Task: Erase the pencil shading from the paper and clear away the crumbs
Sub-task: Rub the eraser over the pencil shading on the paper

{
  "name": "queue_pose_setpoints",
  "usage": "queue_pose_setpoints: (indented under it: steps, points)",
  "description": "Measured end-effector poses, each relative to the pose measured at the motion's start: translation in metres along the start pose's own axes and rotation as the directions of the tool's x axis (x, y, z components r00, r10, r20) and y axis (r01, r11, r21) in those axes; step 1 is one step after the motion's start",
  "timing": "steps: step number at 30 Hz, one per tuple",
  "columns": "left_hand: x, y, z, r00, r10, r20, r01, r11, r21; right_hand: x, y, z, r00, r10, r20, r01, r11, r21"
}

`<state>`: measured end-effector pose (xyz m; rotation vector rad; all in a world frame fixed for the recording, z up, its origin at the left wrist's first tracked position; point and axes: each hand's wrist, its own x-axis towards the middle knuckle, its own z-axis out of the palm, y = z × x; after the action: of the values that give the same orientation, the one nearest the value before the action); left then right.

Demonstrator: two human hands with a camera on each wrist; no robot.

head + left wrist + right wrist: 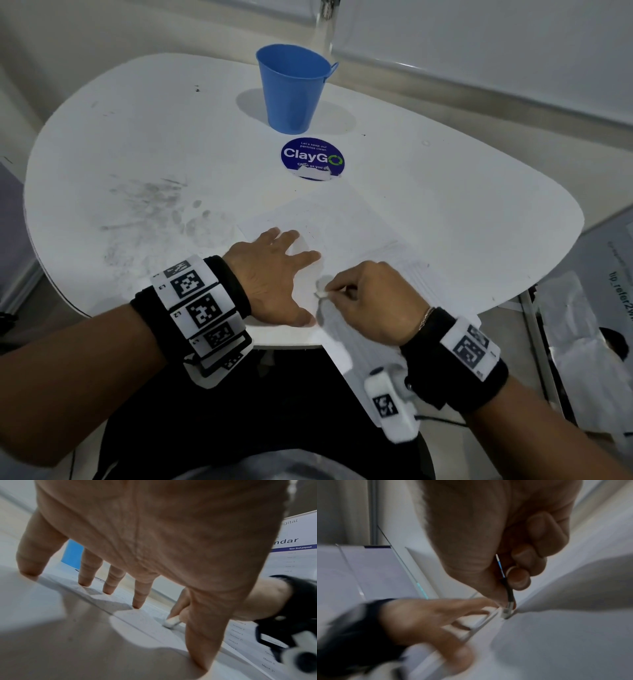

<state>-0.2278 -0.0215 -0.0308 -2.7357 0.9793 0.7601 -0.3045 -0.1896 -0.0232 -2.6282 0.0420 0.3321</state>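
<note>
Left hand point(274, 274) lies spread flat, fingers pressing the paper point(346, 226) to the table point(137, 144); right hand point(373, 301) pinches a small white eraser point(322, 291) against the sheet near its close edge. That edge overhangs the table, so a hard stroke could crease or tear it if the hold slips. Crumbs might scatter toward the floor, well short of the blue cup point(291, 89).
</note>
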Motion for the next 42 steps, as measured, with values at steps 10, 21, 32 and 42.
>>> queue_pose_setpoints:
  steps: [10,21,32,42]
  points:
    - [-0.002,-0.001,0.001,1.0,0.005,-0.008,-0.005,1.0,-0.013,0.003,0.006,-0.003,0.997,0.043,-0.057,-0.045,0.999,-0.029]
    - [-0.002,0.0,-0.001,1.0,0.007,-0.01,-0.007,1.0,-0.012,0.005,0.006,-0.006,0.994,0.072,-0.076,-0.078,0.994,-0.08]
    - [-0.002,-0.001,-0.001,1.0,0.004,-0.004,-0.004,1.0,-0.007,0.01,0.015,-0.008,0.977,0.114,-0.183,-0.136,0.985,-0.111]
    - [-0.001,-0.002,0.002,0.999,0.013,-0.031,-0.013,1.0,-0.013,0.008,0.011,-0.005,0.988,0.056,-0.141,-0.078,0.985,-0.156]
